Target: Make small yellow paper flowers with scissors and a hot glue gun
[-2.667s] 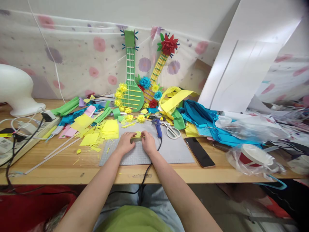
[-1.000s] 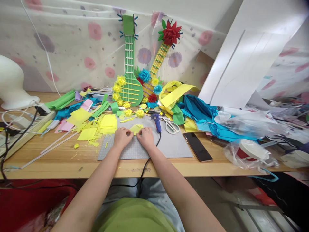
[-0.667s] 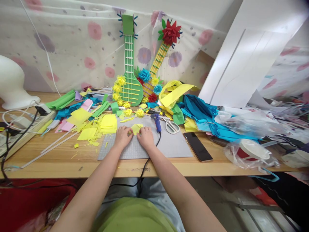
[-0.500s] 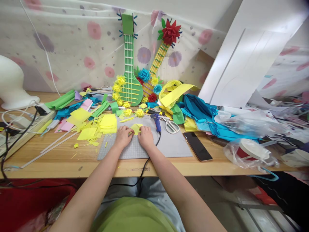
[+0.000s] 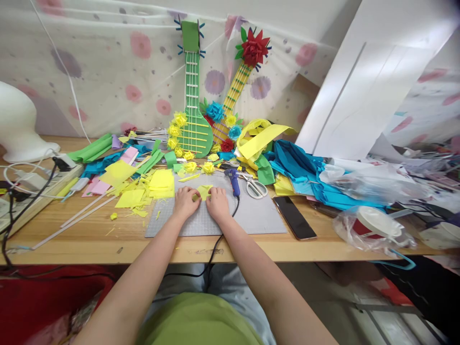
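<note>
My left hand point(image 5: 184, 202) and my right hand point(image 5: 216, 203) rest side by side on a grey cutting mat point(image 5: 258, 215). Between their curled fingers lies a small folded piece of yellow paper point(image 5: 203, 191), pinched from both sides and pressed against the mat. A blue glue gun point(image 5: 234, 182) lies just right of my right hand, its black cord running off the table's front edge. White-handled scissors point(image 5: 255, 188) lie beside the gun. Small yellow paper flowers point(image 5: 208, 167) sit just beyond the mat.
Yellow paper squares and scraps point(image 5: 162, 183) cover the table left of the mat. A green paper guitar point(image 5: 193, 100) and a yellow one point(image 5: 233, 98) lean on the back wall. A phone point(image 5: 293, 217) lies right of the mat; blue paper point(image 5: 305, 177), plastic bags and a power strip point(image 5: 32, 189) flank the sides.
The yellow piece was a narrow folded strip, then opened wider on the mat. Since a second ago my hands have closed in on it, folding it smaller. The view shifted slightly downward.
</note>
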{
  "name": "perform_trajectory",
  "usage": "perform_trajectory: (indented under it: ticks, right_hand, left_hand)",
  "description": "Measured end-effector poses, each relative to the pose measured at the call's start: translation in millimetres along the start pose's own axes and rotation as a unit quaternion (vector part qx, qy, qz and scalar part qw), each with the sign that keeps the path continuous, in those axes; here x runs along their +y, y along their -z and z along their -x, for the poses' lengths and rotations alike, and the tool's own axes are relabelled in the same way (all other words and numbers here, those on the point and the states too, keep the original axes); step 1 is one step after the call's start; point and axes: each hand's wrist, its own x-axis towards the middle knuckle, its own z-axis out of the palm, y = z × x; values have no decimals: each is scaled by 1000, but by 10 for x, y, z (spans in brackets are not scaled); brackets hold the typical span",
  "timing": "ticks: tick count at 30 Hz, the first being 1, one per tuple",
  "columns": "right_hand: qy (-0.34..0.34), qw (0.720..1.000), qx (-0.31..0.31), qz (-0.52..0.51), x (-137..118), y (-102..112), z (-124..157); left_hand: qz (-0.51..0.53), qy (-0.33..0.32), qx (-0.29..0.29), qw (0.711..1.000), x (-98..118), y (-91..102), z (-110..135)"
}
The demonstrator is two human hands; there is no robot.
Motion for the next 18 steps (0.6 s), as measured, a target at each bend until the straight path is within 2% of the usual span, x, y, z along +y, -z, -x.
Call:
perform_trajectory:
  ticks: [4,6,9,11,14,18]
  right_hand:
    - [5,1000,1,-6,7,7,3]
    - [-2,1000,1,-18,9,24,1]
    - [-20,999,9,-48,17,52,-1]
    - [-22,997,16,-67,23,71,5]
    - [19,996,15,-88,23,98,25]
    - [106,988,-26,-107,2,129,54]
  left_hand:
    - [35,-9,15,999,-113,-5,-19]
    - [57,-35,18,998,-196,7,-25]
    - [72,-110,-15,991,-307,55,-4]
    - [61,-129,-35,989,-346,98,27]
    - [20,-109,-28,993,-334,141,70]
    - [-40,-79,-34,995,-237,134,96]
